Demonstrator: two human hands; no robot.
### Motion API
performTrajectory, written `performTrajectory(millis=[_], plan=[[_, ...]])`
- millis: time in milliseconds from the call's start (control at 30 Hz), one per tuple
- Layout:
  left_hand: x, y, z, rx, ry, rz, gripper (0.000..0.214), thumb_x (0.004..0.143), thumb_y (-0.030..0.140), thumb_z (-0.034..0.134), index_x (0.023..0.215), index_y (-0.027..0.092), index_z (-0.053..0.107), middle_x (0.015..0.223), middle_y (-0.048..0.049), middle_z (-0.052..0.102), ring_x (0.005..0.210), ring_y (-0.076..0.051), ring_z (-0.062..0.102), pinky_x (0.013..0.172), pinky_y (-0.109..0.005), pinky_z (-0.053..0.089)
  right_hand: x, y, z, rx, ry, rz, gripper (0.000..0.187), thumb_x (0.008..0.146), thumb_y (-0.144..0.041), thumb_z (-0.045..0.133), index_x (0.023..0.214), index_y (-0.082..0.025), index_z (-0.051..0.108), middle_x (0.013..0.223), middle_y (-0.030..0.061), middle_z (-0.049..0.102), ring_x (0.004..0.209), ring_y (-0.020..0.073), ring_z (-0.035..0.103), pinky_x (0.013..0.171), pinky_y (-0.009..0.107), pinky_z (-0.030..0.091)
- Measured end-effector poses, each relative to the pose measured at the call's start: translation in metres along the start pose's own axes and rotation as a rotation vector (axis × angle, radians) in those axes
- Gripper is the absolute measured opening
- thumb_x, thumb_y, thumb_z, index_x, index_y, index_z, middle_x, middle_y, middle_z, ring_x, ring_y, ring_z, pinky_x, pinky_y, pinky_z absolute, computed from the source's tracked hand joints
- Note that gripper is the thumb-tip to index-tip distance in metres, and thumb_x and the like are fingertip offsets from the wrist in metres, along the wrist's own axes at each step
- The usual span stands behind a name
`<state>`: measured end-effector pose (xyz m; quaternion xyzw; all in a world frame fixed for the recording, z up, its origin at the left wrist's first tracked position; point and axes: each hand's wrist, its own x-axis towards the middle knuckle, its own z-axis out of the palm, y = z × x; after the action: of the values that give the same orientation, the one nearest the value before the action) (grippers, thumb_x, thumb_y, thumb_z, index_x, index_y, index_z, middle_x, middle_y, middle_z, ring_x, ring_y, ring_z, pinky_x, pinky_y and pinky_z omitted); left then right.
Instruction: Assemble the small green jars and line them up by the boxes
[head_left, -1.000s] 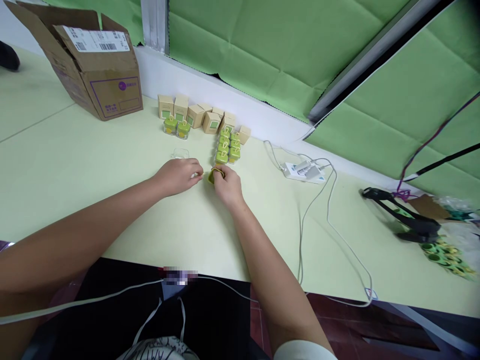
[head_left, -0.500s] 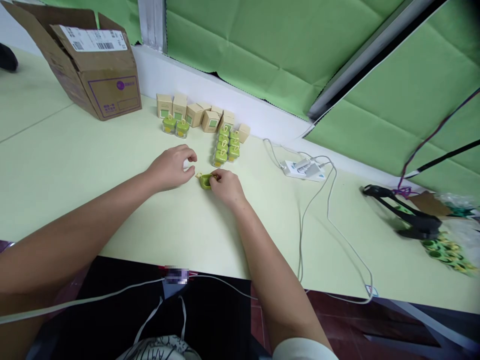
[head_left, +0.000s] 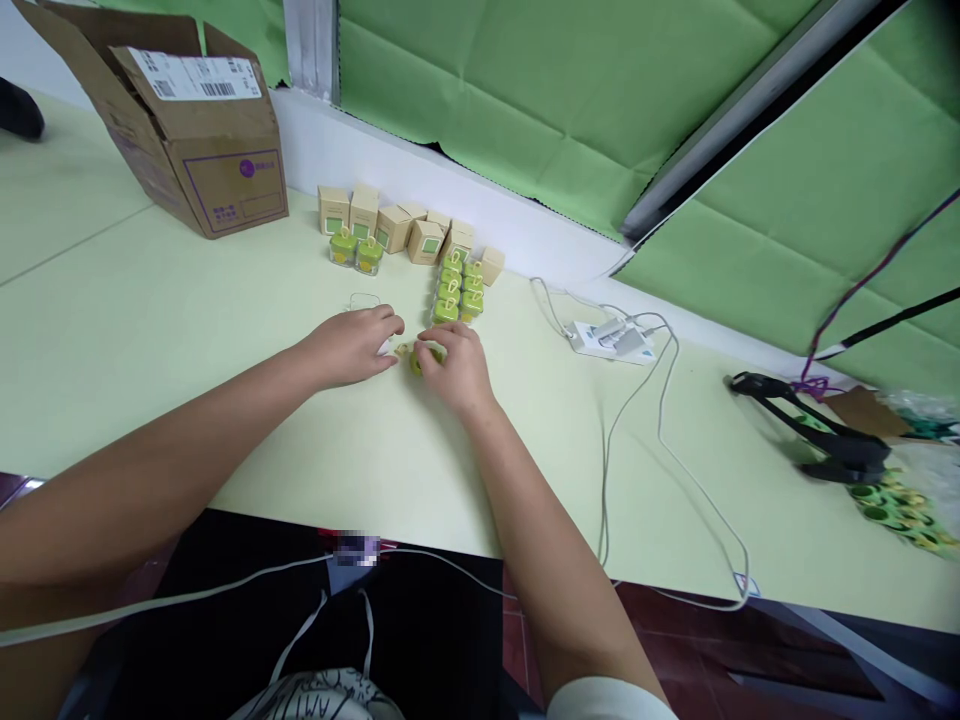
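My left hand (head_left: pixel 358 346) is over the table, its fingers and thumb curled with a gap at the tips. A small white patch shows inside that curl; what it is I cannot make out. Just right of it, my right hand (head_left: pixel 456 372) has its thumb and fingertips on a small green lid (head_left: pixel 416 364), mostly hidden under them. A yellowish loop (head_left: pixel 402 350) sticks out from the lid toward my left hand. Behind my left hand lies the outline of a clear container (head_left: pixel 364 299). Several clear jars with green lids (head_left: pixel 448 288) stand in two rows just beyond my right hand.
Two more green-lidded jars (head_left: pixel 355 250) stand before several small cardboard boxes (head_left: pixel 394 228) along the wall. A large open carton (head_left: pixel 225 170) is at back left. A power strip (head_left: pixel 611 341) trails white cables. At right are a black stand (head_left: pixel 832 440) and green parts (head_left: pixel 892 510).
My left hand has moved slightly right and down, uncovering the clear container's outline behind it. My right hand's fingers now cover more of the green lid. The view has shifted slightly.
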<state>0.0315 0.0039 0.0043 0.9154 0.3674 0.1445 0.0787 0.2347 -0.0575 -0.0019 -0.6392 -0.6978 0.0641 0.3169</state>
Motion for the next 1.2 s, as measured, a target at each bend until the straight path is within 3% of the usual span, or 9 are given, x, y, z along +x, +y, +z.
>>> performTrajectory(millis=[133, 300, 500, 700, 900, 1000, 1067, 1133, 1200], plan=[[-0.001, -0.002, -0.001, 0.0, 0.027, 0.023, 0.037, 0.096, 0.039, 0.055, 0.123, 0.019, 0.071, 0.124, -0.0083, 0.072, 0.105, -0.028, 0.07, 0.077, -0.036, 0.047, -0.005, -0.006, 0.01, -0.056, -0.146, -0.107, 0.023, 0.099, -0.029, 0.064, 0.11, -0.022, 0.083, 0.132, 0.0108, 0.076, 0.131, 0.0335, 0.059, 0.115, 0.05, 0.044], [-0.004, 0.003, -0.015, -0.031, 0.124, 0.06, 0.036, 0.092, 0.04, 0.059, 0.12, 0.021, 0.069, 0.124, -0.0076, 0.073, 0.111, -0.028, 0.068, 0.08, -0.036, 0.047, -0.004, -0.01, 0.013, -0.128, -0.209, -0.094, 0.024, 0.102, -0.026, 0.059, 0.114, -0.024, 0.08, 0.126, 0.0092, 0.079, 0.125, 0.0323, 0.062, 0.108, 0.048, 0.045], [0.0, 0.009, -0.022, -0.296, 0.432, -0.108, 0.031, 0.082, 0.047, 0.07, 0.079, 0.022, 0.051, 0.071, 0.0001, 0.054, 0.065, -0.016, 0.048, 0.065, -0.032, 0.037, -0.002, -0.009, 0.016, -0.105, -0.182, -0.082, 0.023, 0.102, -0.02, 0.054, 0.106, -0.02, 0.077, 0.116, 0.0108, 0.079, 0.114, 0.0297, 0.065, 0.105, 0.044, 0.046], [0.0, 0.016, -0.022, -0.477, 0.567, -0.206, 0.058, 0.084, 0.05, 0.068, 0.062, 0.022, 0.022, 0.058, 0.0034, 0.018, 0.057, -0.012, 0.024, 0.058, -0.031, 0.024, 0.003, 0.001, 0.012, 0.325, 0.114, 0.075, 0.015, 0.1, -0.027, 0.053, 0.106, -0.022, 0.066, 0.117, 0.0109, 0.077, 0.112, 0.0255, 0.069, 0.105, 0.041, 0.051], [-0.003, 0.022, -0.016, -0.533, 0.474, -0.128, 0.056, 0.092, 0.051, 0.059, 0.059, 0.022, 0.024, 0.055, 0.0028, 0.024, 0.055, -0.012, 0.03, 0.058, -0.03, 0.032, 0.019, 0.014, 0.002, 0.94, 0.355, 0.466, 0.004, 0.091, -0.026, 0.056, 0.089, -0.024, 0.053, 0.1, 0.0036, 0.074, 0.089, 0.0174, 0.073, 0.091, 0.036, 0.061], [-0.004, 0.018, -0.012, -0.445, 0.442, -0.049, 0.034, 0.091, 0.049, 0.066, 0.076, 0.021, 0.053, 0.073, -0.0011, 0.056, 0.071, -0.016, 0.053, 0.071, -0.031, 0.046, 0.022, 0.016, -0.004, 1.031, 0.372, 0.582, 0.004, 0.089, -0.023, 0.056, 0.086, -0.024, 0.053, 0.091, 0.0017, 0.072, 0.072, 0.0145, 0.067, 0.077, 0.033, 0.061], [-0.004, 0.014, -0.011, -0.392, 0.406, 0.057, 0.038, 0.089, 0.05, 0.07, 0.111, 0.02, 0.064, 0.113, -0.0094, 0.069, 0.105, -0.025, 0.063, 0.092, -0.036, 0.052, 0.022, 0.017, -0.006, 0.991, 0.377, 0.614, 0.002, 0.089, -0.025, 0.055, 0.089, -0.024, 0.053, 0.088, -0.0005, 0.07, 0.063, 0.0127, 0.061, 0.065, 0.029, 0.057], [-0.003, 0.012, -0.009, -0.356, 0.368, 0.159, 0.066, 0.088, 0.053, 0.073, 0.142, 0.021, 0.053, 0.149, -0.0158, 0.056, 0.139, -0.033, 0.051, 0.115, -0.047, 0.046, 0.021, 0.018, -0.005, 0.923, 0.369, 0.592, 0.006, 0.091, -0.028, 0.051, 0.093, -0.025, 0.056, 0.084, -0.0028, 0.066, 0.057, 0.0112, 0.054, 0.055, 0.025, 0.049], [-0.003, 0.011, -0.007, -0.328, 0.343, 0.222, 0.082, 0.087, 0.055, 0.076, 0.155, 0.024, 0.042, 0.166, -0.0172, 0.041, 0.155, -0.038, 0.035, 0.126, -0.057, 0.033, 0.019, 0.02, -0.002, 0.851, 0.347, 0.521, 0.015, 0.094, -0.03, 0.046, 0.097, -0.025, 0.059, 0.079, -0.0039, 0.062, 0.053, 0.011, 0.049, 0.051, 0.024, 0.042]])
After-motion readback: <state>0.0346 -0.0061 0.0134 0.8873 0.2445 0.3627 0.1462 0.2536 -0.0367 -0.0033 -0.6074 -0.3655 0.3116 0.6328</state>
